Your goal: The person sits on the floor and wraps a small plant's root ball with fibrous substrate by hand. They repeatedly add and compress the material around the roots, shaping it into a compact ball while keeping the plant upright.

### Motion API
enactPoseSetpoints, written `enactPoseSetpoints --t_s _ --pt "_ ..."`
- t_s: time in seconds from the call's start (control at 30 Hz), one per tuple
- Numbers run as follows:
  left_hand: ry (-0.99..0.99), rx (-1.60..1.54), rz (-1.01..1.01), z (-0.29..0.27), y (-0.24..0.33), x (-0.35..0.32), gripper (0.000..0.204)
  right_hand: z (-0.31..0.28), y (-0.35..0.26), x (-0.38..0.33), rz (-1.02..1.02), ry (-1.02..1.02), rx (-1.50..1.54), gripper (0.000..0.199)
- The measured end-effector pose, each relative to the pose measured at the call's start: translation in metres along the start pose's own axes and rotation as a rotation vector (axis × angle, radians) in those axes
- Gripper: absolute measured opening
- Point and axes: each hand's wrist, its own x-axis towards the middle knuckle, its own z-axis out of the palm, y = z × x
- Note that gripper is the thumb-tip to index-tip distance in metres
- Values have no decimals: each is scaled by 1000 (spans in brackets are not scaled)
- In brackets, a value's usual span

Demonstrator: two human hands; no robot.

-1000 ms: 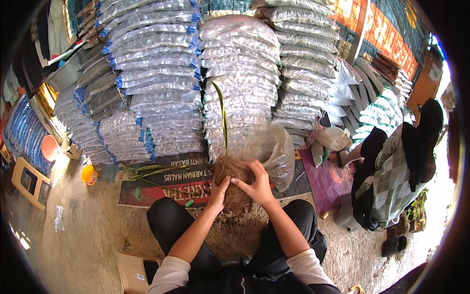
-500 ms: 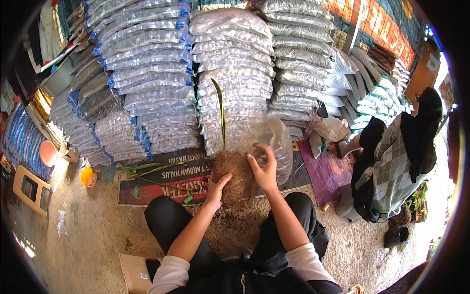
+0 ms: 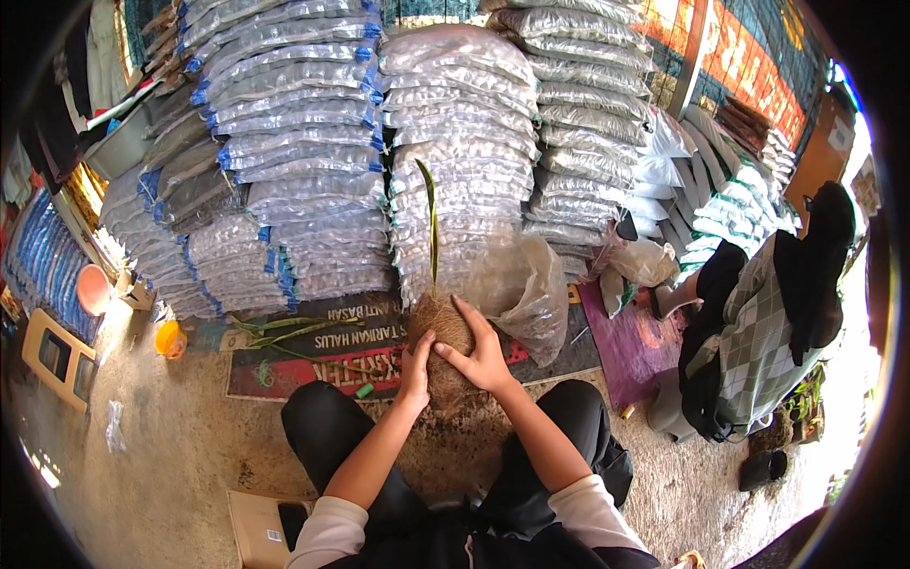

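Observation:
A brown fibrous ball (image 3: 438, 327) with a long green shoot (image 3: 432, 218) rising from its top stands on the ground between my knees. My left hand (image 3: 414, 368) presses against its lower left side, fingers closed on the fibre. My right hand (image 3: 481, 351) lies over its right side with fingers spread across the husk. Just right of the ball slumps a clear plastic bag (image 3: 521, 284).
Tall stacks of filled clear sacks (image 3: 313, 142) rise directly behind. Cut green leaves (image 3: 284, 332) lie on a printed mat (image 3: 313, 365) to the left. A seated person (image 3: 758, 322) is at the right, by a purple mat (image 3: 630, 337). An orange cup (image 3: 171, 339) and a small stool (image 3: 52, 356) stand at left.
My right hand left the plastic bag and came down onto the ball's right side. My left hand slid lower on the ball. The view shifted slightly.

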Motion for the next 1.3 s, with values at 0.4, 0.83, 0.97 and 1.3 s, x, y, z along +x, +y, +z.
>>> enactPoseSetpoints --t_s 0.4,0.83,0.97,1.3 --pt "-34 273 123 -38 -19 7 75 20 1 -14 198 24 650 69" --pt "261 1120 854 2 64 -7 46 20 18 -13 346 313 672 58" --pt "-75 1290 1154 44 88 -28 49 22 15 -15 292 301 632 59" --pt "-351 1222 738 58 41 -10 66 5 12 -14 116 324 425 60"
